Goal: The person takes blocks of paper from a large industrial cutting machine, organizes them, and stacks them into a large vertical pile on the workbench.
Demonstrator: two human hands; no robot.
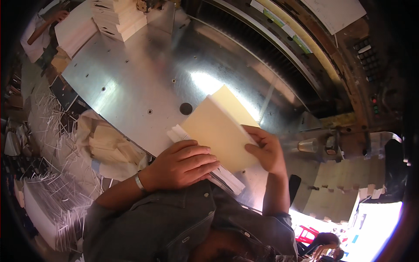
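A block of cream-coloured paper sheets [218, 131], like an uncovered booklet, is tilted over the metal table in front of me. Its right edge is pinched in my right hand [266, 150], thumb on the upper face and fingers behind. Another cream sheet or block [235, 102] shows beyond its far edge. My left hand [185, 163] is closed over a bundle of narrow white paper strips [231, 180] at the near side of the block. The ends of the strips stick out on both sides of that hand; its fingertips and thumb are partly hidden.
The metal table [135, 83] bears tall paper stacks [120, 19] at the far left, near another person's arm [43, 28]. A machine with a long dark slot [262, 48] borders the right. Paper strips [52, 126] litter the left, beside crumpled brown paper [109, 142].
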